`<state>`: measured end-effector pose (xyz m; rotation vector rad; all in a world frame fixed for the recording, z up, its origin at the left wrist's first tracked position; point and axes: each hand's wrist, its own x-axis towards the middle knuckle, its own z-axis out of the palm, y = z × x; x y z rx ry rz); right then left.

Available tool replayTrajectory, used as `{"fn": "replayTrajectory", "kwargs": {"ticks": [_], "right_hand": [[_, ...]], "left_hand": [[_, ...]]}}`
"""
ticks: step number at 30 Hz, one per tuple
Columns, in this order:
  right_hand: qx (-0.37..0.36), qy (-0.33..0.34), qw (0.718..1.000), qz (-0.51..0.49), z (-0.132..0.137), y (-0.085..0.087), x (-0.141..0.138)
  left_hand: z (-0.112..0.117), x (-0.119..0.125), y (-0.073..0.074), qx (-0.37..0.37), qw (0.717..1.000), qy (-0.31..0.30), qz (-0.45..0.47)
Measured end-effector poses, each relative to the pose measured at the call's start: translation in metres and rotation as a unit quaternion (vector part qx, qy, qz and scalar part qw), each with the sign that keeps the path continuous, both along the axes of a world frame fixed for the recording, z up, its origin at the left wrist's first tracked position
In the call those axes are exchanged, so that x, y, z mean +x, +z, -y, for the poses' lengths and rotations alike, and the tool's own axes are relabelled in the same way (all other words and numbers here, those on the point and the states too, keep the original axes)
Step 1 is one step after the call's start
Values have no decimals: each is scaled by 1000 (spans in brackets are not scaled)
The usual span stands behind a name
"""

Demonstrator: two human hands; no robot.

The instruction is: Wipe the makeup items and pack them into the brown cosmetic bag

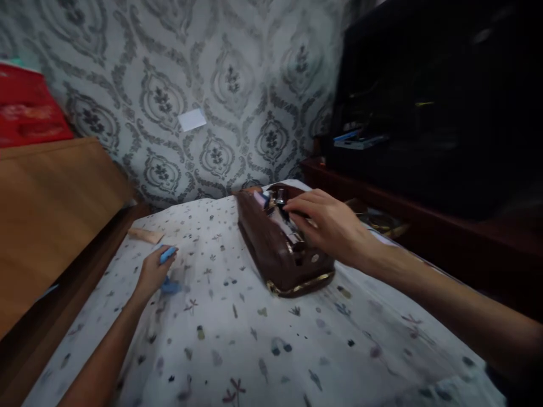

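Note:
A brown zippered bag (258, 240) sits on the patterned cloth with its top unzipped. Several small items crowd inside it, among them a clear-capped bottle (280, 196); most are too dark to name. Over the opening reaches my right hand (328, 223), its curled fingers a little apart at the contents and nothing visible between them. Away to the left, my left hand (151, 271) is closed around a small light-blue object (168, 254) whose kind I cannot make out. Another blue piece (170, 286) shows just below that hand. Beyond it lies a flat beige item (145, 234).
Patterned white cloth (237, 350) covers the surface. At left stands a wooden panel (55, 198) with a red box (31, 107) on top. A large dark screen (436, 107) rises at right above a dark-red ledge (339, 183). Behind is a papered wall (231, 79).

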<state>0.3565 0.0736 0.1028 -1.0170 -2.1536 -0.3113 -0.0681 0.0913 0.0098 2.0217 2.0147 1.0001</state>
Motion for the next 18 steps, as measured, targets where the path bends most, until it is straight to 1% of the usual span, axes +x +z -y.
{"fn": "replayTrajectory", "kwargs": {"ticks": [3, 5, 8, 10, 11, 13, 15, 16, 18], "right_hand": [[15, 114, 993, -31, 24, -12, -27], [34, 184, 982, -29, 39, -27, -48], [60, 248, 967, -23, 54, -56, -78], [63, 267, 962, -16, 59, -74, -97], [48, 276, 960, -10, 60, -82, -106], [-11, 298, 954, 1, 61, -94, -124], [-102, 294, 950, 13, 58, -105, -140], [-148, 289, 946, 20, 55, -110, -147], [-224, 280, 933, 4, 47, -121, -159]], "left_hand": [[-4, -22, -9, -3, 996, 85, -40], [-8, -36, -16, -8, 989, 137, -60], [-16, -51, -22, -15, 978, 193, -82], [-22, -56, -22, -28, 970, 217, -103], [-26, -57, -21, -37, 967, 223, -113], [-35, -57, -17, -58, 964, 227, -126], [-45, -55, -13, -79, 962, 232, -119], [-50, -54, -11, -90, 959, 243, -114], [-61, -53, -8, -106, 952, 265, -107]]}}
